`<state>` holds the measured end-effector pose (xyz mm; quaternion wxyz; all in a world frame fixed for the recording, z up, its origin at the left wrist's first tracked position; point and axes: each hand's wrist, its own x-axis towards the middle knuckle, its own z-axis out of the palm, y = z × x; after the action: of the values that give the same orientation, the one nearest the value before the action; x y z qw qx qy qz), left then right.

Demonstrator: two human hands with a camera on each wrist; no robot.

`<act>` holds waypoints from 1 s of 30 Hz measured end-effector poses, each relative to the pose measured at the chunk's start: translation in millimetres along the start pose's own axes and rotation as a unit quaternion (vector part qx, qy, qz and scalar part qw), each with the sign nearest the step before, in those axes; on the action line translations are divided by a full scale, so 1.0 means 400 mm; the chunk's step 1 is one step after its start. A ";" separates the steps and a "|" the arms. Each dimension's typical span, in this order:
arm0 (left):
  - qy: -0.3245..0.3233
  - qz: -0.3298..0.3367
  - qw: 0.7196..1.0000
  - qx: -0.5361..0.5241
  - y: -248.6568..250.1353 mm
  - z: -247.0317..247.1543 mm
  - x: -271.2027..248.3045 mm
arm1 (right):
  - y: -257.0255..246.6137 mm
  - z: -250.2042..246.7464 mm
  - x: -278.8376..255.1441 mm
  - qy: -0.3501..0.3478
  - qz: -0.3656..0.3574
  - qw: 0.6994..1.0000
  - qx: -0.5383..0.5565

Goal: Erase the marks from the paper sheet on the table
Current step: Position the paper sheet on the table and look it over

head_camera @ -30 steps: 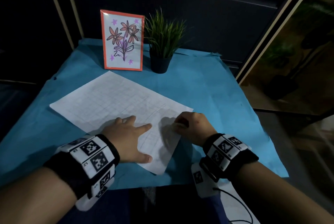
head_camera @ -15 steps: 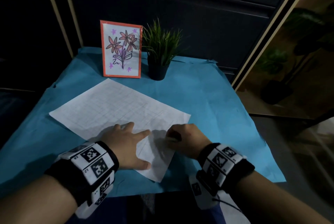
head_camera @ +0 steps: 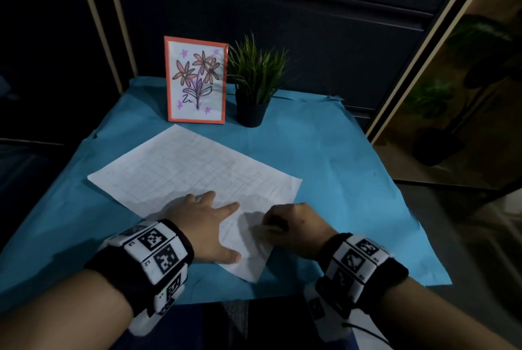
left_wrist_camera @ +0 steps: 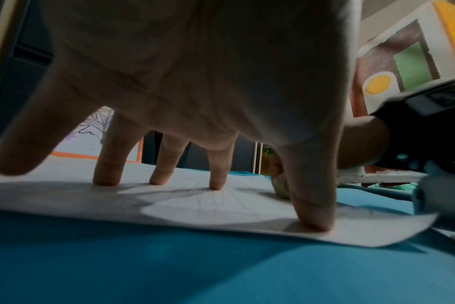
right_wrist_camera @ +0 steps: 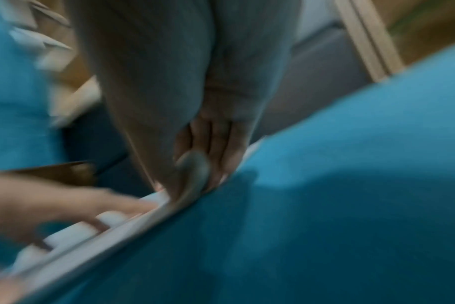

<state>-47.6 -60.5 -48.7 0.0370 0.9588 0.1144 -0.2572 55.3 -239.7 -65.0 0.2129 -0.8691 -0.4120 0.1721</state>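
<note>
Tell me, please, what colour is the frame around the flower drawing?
Orange-red; the picture frame shows best in the head view.

Paper sheet (head_camera: 180,174) looking thin, matt, slightly crinkled w/ faint grid. Blue table cover (head_camera: 324,157) at 3 o'clock showing as matt, creased paper-like stuff. Pot (head_camera: 250,113) at 12 o'clock looking dull black plastic; picture frame (head_camera: 224,81) reading smooth orange.

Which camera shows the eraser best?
Left wrist: the eraser shows sharp, its tip on the paper. The right wrist view blurs it in the right hand; the head view shows a pale sliver.
</note>
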 end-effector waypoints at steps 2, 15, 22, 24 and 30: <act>0.000 -0.002 1.000 -0.002 0.001 0.000 0.000 | 0.019 -0.014 0.017 0.039 0.034 0.999 0.001; 0.015 -0.012 1.000 -0.025 -0.004 0.011 0.010 | 0.012 -0.001 0.012 0.064 0.045 0.997 0.006; 0.024 -0.004 0.999 -0.023 -0.011 0.020 0.015 | -0.018 0.026 -0.031 0.013 -0.024 1.000 0.004; 0.017 -0.011 0.999 -0.027 -0.011 0.020 0.019 | 0.004 0.012 -0.016 0.040 0.013 0.999 0.014; 0.002 -0.028 0.999 -0.036 -0.014 0.012 0.029 | 0.008 0.005 0.001 0.033 0.012 0.999 0.024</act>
<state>-41.6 -53.4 -58.8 0.0643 0.9538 0.1508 -0.2517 56.5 -240.9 -68.2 0.2455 -0.8736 -0.3903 0.1558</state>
